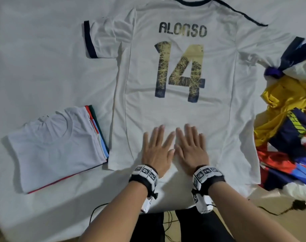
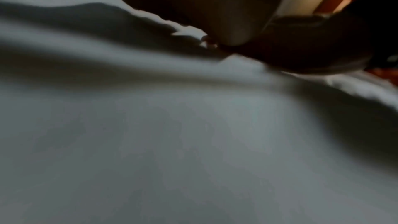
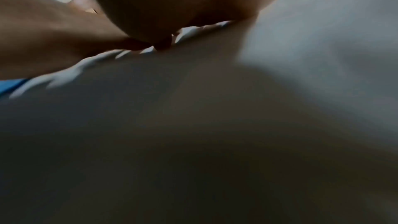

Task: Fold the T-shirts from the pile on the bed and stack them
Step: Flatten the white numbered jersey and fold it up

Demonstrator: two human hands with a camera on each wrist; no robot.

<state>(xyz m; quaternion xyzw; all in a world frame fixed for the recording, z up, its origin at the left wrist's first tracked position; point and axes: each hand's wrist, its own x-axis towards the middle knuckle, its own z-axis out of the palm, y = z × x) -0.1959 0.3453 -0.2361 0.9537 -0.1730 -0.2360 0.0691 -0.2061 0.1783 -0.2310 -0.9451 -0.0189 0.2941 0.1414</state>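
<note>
A white jersey (image 1: 180,105) with dark trim lies spread flat, back up, printed ALONSO and 14. My left hand (image 1: 156,147) and right hand (image 1: 190,145) press side by side on its lower part, fingers straight and flat. A stack of folded T-shirts (image 1: 56,145), white one on top, sits to the left of the jersey. A pile of unfolded coloured shirts (image 1: 288,116) lies at the right, touching the jersey's right sleeve. Both wrist views are dark and blurred, showing only white cloth (image 2: 193,134) and the underside of the palm (image 3: 172,6).
The white bed sheet (image 1: 35,58) stretches wide at the upper left. The bed's near edge (image 1: 96,229) runs below my forearms, with dark cables and my dark trousers (image 1: 192,227) beneath it. A brown floor shows at the lower right.
</note>
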